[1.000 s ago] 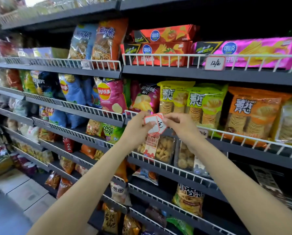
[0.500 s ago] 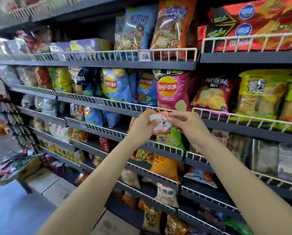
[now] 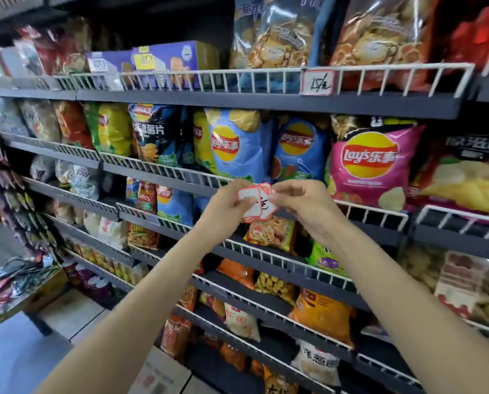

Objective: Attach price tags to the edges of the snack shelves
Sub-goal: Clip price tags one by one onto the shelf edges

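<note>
While both hands pinch the price tags [image 3: 255, 202], left hand [image 3: 228, 205] gripping the stack and right hand [image 3: 299, 205] nipping the top tag's right edge, they hover just below the pink Lay's bag [image 3: 369, 163] (nearest wire rail [image 3: 371, 213] lies right, closer to the right hand).

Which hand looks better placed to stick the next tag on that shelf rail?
Probably the right hand: it pinches the top tag's edge, nearest the rail, while the left hand grips the tags.
</note>
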{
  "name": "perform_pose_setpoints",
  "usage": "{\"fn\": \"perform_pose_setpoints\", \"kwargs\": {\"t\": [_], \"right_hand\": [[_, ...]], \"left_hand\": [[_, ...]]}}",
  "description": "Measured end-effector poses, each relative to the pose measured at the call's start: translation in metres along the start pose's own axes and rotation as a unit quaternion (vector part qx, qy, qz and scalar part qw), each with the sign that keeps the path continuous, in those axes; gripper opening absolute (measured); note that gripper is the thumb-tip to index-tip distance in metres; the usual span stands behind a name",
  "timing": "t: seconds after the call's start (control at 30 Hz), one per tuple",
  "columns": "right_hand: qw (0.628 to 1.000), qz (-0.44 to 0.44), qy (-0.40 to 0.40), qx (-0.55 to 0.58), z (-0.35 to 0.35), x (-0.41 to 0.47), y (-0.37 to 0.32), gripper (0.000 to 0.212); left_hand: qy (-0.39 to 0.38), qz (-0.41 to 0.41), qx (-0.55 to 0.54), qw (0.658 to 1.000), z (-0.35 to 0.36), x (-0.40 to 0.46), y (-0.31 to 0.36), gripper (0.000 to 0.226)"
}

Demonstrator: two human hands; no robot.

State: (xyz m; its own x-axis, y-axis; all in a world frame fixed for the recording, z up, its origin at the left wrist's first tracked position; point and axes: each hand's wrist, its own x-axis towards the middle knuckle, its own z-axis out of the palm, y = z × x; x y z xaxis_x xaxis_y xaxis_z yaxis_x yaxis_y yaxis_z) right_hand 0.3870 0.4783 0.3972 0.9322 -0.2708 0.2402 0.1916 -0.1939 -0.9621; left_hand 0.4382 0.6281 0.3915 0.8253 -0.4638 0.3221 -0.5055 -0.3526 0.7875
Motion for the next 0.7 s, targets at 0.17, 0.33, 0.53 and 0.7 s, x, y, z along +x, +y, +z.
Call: {"fn": "perform_pose_setpoints", "kwargs": {"t": [0.17,0.33,0.53,0.7], "right_hand": [[0.999,-0.007,-0.004,-0.035,0.039,0.044,0.002,0.008],[0.998,-0.015,0.032,-0.053,0.086,0.08,0.015,0.009],[0.968,-0.108,0.089,-0.208,0.135,0.119,0.028,0.02],[0.915,-0.164,0.159,-0.333,0.178,0.144,0.041,0.009]], "left_hand": [[0.024,-0.005,-0.013,1.0,-0.033,0.024,-0.033,0.014],[0.048,-0.001,0.039,0.998,-0.069,0.052,-0.08,0.021],[0.047,-0.024,0.055,0.997,-0.114,0.088,-0.146,0.028],[-0.051,-0.061,0.018,0.997,-0.137,0.122,-0.186,0.039]]}}
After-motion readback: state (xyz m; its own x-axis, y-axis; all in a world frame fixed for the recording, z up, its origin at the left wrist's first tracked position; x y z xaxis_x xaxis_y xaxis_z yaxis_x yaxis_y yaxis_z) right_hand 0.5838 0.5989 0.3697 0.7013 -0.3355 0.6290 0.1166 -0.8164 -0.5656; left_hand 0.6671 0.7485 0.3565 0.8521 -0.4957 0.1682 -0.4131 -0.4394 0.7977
